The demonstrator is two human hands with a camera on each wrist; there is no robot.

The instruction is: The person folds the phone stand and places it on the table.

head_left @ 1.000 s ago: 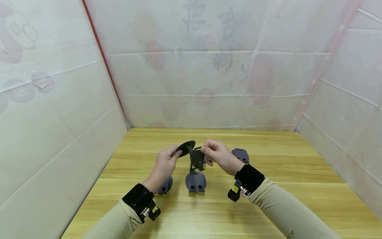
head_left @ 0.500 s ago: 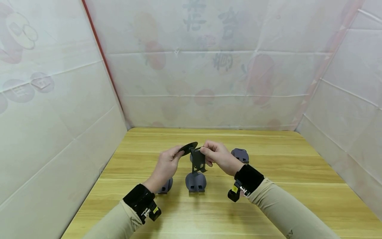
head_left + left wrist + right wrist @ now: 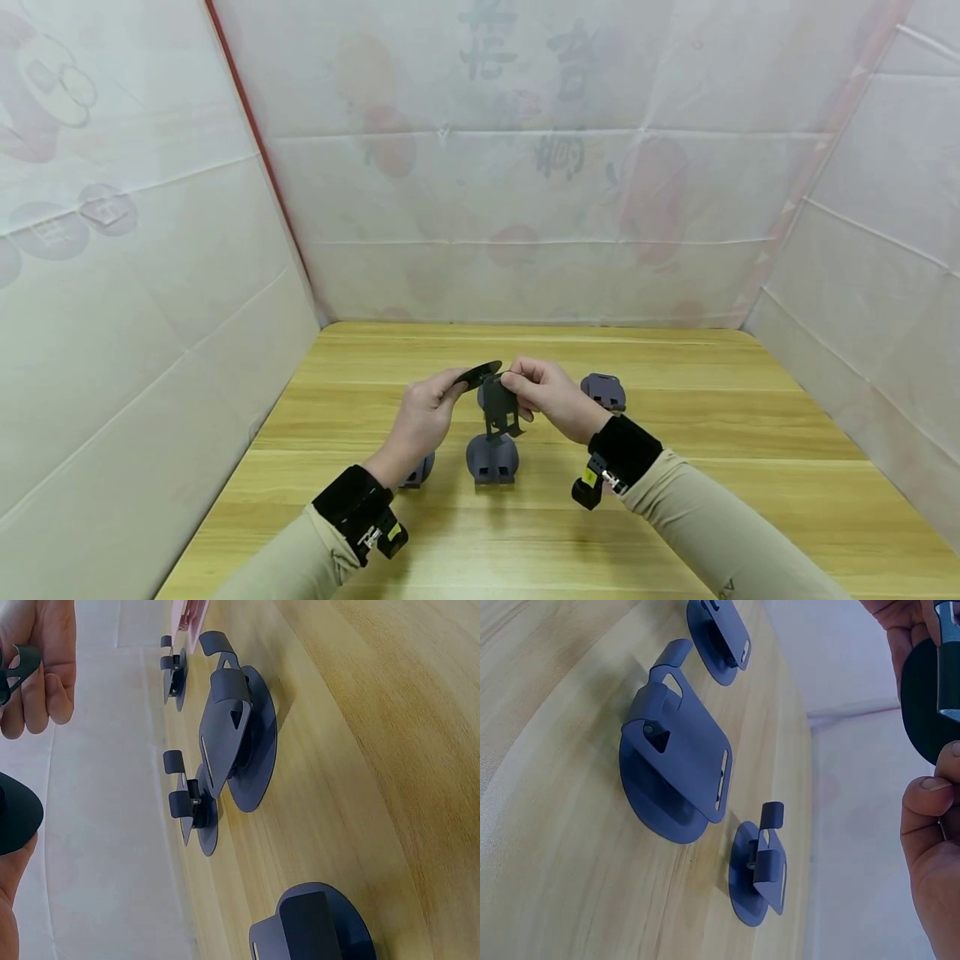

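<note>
My left hand [image 3: 452, 387] pinches a flat black disc [image 3: 480, 375] by its edge, held above the table. My right hand [image 3: 516, 383] pinches the top of a dark slotted bracket plate [image 3: 498, 410] that hangs down, its upper end touching the disc. In the left wrist view the disc [image 3: 15, 814] shows at the left edge, with the right hand [image 3: 41, 667] above it. The right wrist view catches the disc [image 3: 922, 701] and my right fingers [image 3: 930, 847] at its right side.
Several grey assembled stands sit on the wooden table [image 3: 675, 500]: one below the hands [image 3: 492, 458], one half hidden by my left wrist [image 3: 417, 471], one behind my right hand [image 3: 603, 390]. White sheeted walls [image 3: 150, 333] close three sides.
The left hand has shifted slightly right and tilted the disc flatter, bringing it against the top of the bracket. The right hand has barely moved.
</note>
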